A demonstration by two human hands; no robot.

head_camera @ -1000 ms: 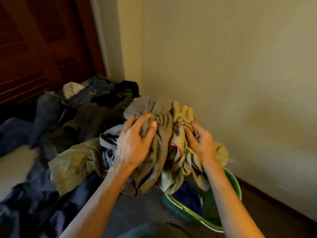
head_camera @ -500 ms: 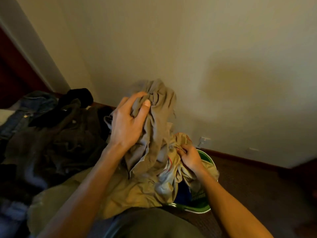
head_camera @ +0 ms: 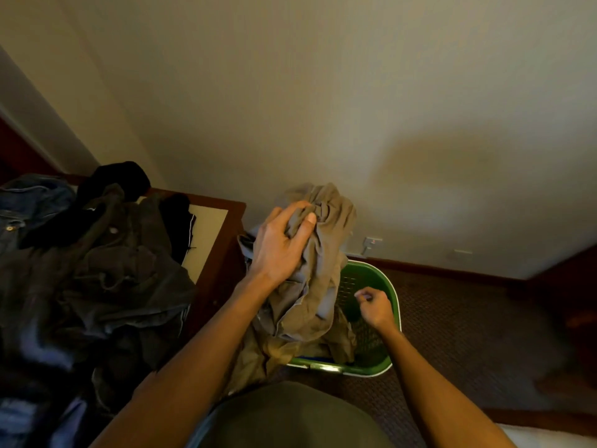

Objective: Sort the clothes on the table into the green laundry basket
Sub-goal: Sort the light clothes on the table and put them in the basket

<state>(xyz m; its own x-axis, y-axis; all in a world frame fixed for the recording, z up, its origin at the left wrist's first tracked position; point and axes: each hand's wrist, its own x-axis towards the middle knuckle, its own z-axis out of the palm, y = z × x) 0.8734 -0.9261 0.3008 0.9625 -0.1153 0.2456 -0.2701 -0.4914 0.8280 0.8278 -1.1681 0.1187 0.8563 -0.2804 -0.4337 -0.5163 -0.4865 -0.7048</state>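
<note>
Khaki garment, bunched tight in the left hand at centre frame, hangs into the green basket; the right hand curls empty beside it.

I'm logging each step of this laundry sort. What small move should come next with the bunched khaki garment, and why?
Probably lower the left hand and let go, so the bunched khaki cloth garment drops into the green plastic laundry basket. Its lower folds hang partly inside the rim, and the right hand over the basket seems to hold nothing.
</note>
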